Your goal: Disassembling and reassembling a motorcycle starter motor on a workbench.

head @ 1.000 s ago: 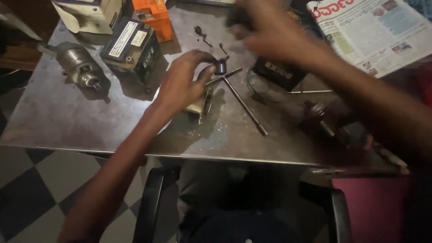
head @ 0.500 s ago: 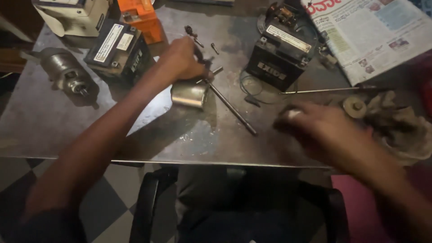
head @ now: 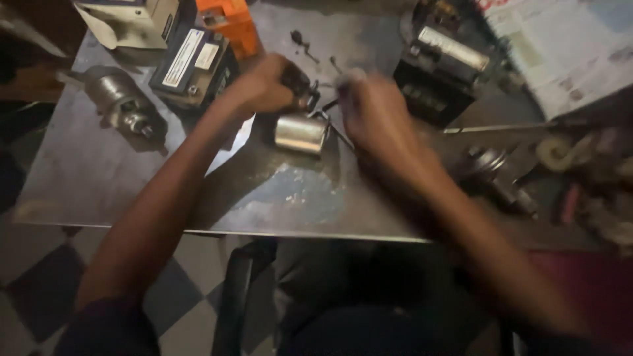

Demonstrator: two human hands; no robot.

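A shiny metal cylinder (head: 301, 134) lies on its side on the grey metal table (head: 105, 184). My left hand (head: 267, 86) is closed on a dark part just above the cylinder's upper end. My right hand (head: 376, 115) is blurred, right of the cylinder, with its fingers bunched over a thin metal rod (head: 336, 132) that crosses there. Whether the right hand grips the rod or a small pale piece at its fingertips is unclear.
A grey starter motor (head: 122, 102) lies at the left. A black battery (head: 194, 66), an orange box (head: 231, 23) and a cream box (head: 132, 23) stand behind. Another black battery (head: 445, 72), a newspaper (head: 567, 49) and scattered parts (head: 567, 165) fill the right side.
My right hand has swung from the right side of the table back up to the cylinder. My left hand has stayed on the part above the cylinder.
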